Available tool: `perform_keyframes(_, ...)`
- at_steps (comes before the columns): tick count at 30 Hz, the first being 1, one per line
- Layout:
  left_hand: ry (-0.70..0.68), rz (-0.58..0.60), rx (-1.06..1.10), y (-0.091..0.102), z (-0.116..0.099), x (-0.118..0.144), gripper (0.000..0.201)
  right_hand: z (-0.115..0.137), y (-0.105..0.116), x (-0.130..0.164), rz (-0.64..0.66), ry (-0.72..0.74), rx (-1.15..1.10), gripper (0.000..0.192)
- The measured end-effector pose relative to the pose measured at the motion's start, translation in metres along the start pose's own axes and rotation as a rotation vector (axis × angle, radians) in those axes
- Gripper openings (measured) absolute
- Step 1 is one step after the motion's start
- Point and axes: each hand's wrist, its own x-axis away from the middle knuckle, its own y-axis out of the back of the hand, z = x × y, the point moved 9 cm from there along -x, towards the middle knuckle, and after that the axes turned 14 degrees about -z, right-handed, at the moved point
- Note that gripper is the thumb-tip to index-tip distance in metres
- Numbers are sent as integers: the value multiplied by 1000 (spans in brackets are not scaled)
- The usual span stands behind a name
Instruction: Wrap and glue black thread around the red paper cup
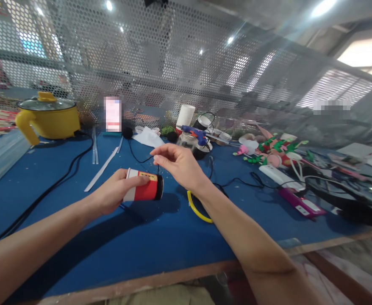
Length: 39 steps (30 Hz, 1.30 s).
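Observation:
My left hand (113,194) is closed around a red and white paper cup (145,191) tipped on its side above the blue table. A black band covers the cup's right end, and my thumb lies along a yellow label. Just above that end, my right hand (182,166) pinches a thin black cord (135,157). Part of the cord hangs from the fingers towards the cup's black end; another part runs left towards a black fluffy ball (128,133). Where exactly it meets the cup is hard to make out.
A yellow electric pot (51,118) stands at the left with its cable across the table (109,254). Behind my right hand are a blue glue gun (195,134) and stacked white cups (186,114). A yellow ring (198,212), power strips (281,178) and craft pieces lie rightwards.

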Motion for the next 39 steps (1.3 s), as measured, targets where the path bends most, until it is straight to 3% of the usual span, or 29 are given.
perform_keyframes(18, -258, 34, -68, 0, -18, 7, 19, -9, -7, 3, 58, -90, 17, 8)
perform_keyframes(39, -248, 31, -63, 3, -14, 6, 17, -13, -10, 4, 109, -75, 112, 9)
